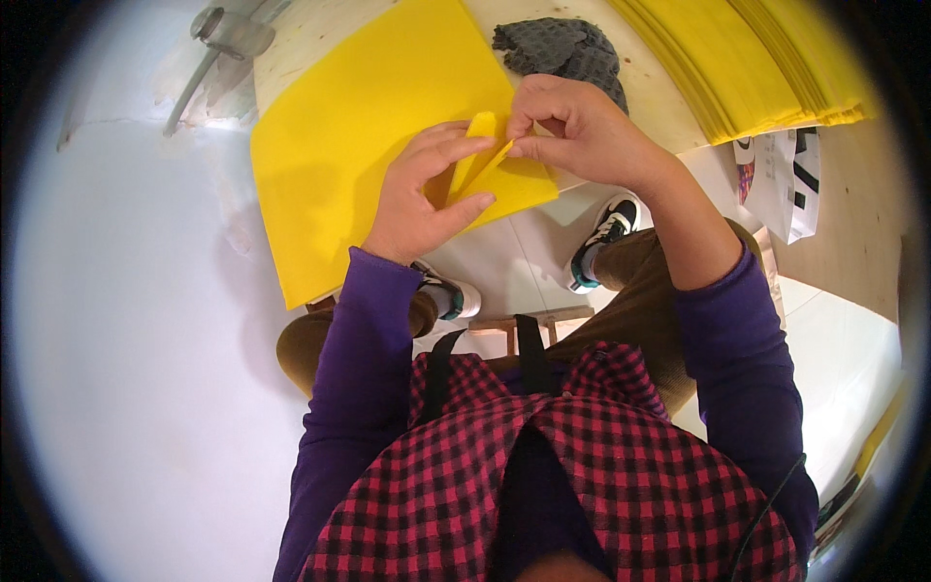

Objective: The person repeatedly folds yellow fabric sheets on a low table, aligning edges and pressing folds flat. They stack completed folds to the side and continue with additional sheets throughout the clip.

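A large yellow sheet (359, 107), felt-like in look, lies in front of me. Near its right corner stands a narrow folded yellow piece (482, 126); I cannot tell whether it is part of the sheet. My left hand (422, 189) rests there with thumb and fingers spread apart, its fingertips touching the folded piece and the thumb low over the sheet. Across from it, my right hand (572, 131) is closed, thumb and forefinger pinching a thin raised yellow edge (495, 165).
A dark grey textured cloth (567, 53) lies beyond my right hand on the pale wooden table (650, 82). A stack of yellow sheets (747, 63) is at the far right, above a white printed bag (781, 179). A metal fitting (231, 34) stands at the far left.
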{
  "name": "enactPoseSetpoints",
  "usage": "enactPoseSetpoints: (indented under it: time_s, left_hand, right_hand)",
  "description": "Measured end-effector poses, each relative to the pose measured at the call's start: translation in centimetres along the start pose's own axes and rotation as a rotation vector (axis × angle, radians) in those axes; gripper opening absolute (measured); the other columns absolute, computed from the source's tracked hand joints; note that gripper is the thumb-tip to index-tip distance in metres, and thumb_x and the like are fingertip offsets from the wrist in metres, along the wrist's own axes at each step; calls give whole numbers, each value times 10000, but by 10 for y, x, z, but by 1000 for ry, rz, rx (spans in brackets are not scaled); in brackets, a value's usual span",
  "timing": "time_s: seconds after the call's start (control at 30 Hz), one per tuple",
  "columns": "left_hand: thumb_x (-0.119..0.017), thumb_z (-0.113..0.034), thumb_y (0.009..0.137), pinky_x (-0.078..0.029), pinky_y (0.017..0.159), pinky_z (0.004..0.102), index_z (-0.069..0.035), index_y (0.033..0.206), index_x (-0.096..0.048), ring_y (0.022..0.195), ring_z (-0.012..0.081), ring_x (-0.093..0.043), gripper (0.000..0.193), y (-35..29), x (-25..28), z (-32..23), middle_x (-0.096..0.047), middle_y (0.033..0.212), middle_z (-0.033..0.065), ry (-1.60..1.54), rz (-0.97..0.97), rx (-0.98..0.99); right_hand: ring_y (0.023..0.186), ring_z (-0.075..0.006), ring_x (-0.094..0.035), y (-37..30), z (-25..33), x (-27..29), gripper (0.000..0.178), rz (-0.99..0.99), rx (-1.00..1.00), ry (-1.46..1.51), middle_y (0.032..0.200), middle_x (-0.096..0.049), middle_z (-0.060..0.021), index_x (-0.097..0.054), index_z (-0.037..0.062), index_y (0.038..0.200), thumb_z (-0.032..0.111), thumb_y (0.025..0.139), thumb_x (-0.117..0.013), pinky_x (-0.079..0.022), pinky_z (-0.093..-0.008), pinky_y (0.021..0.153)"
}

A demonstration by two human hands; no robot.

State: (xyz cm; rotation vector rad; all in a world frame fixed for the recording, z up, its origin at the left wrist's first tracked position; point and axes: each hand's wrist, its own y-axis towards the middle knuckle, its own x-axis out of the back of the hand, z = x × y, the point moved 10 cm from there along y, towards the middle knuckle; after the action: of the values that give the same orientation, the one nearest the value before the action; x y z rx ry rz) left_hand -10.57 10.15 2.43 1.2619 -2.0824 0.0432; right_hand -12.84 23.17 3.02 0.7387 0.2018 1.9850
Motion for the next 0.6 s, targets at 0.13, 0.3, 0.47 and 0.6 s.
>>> enactPoseSetpoints:
  time_s: [0.13,0.3,0.47,0.6]
  left_hand:
    - [-749,-123,690,-411,964,385,-108,1279,-555,1103,305,-547,620,3,1,-18,-614,1171,128,189,6,-17]
    - [-702,-78,725,-443,913,382,-110,1325,-514,1032,317,-587,630,-6,6,-20,-637,1111,134,228,-72,74]
    - [-634,4,757,-473,863,373,-106,1255,-584,969,325,-615,513,-17,4,-20,-657,1053,143,213,-135,-5]
    - [-586,39,775,-465,889,370,-94,1060,-696,997,328,-609,333,-21,2,-11,-671,1007,149,212,-117,-18]
  right_hand:
    - [716,-212,-531,2,-1,1,143,-10,-21,-28,768,-543,-71,-590,25,783,115,778,-701,-414,-304,635]
    - [685,-147,-465,3,-2,1,134,-14,-15,-49,768,-487,-36,-571,16,806,76,799,-690,-370,-264,604]
    - [693,-222,-542,7,-13,0,188,-64,-95,-86,759,-557,-92,-604,11,793,178,804,-690,-426,-322,620]
    - [672,-255,-580,9,-22,-3,218,-71,-199,-73,739,-600,-117,-620,7,789,213,804,-689,-449,-343,610]
